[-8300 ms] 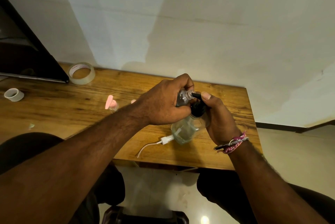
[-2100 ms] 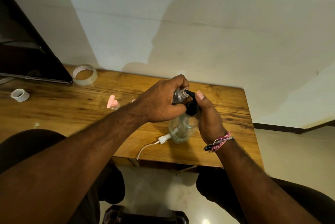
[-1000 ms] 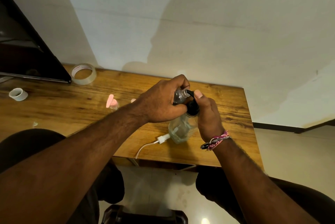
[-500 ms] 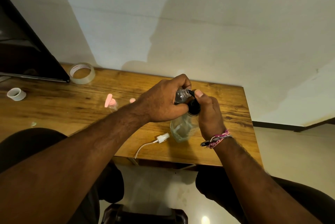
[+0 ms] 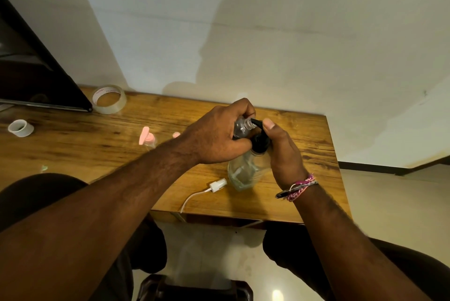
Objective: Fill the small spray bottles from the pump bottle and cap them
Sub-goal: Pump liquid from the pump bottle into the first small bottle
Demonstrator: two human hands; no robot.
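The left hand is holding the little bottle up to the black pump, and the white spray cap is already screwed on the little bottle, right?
Not quite. The left hand does hold the little bottle at the black pump, but its neck is bare. The head view shows the white spray cap lying on the table.

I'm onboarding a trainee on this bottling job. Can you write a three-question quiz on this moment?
1. True or false: the small spray bottle is capped.
2. Which hand presses the black pump head? A) left hand B) right hand
3. Fill in: the loose white spray cap lies on the ____.

Key:
1. False; its open neck meets the pump's spout.
2. B; the right hand presses it while the left hand grips the small bottle.
3. Wooden table, beside the clear pump bottle.
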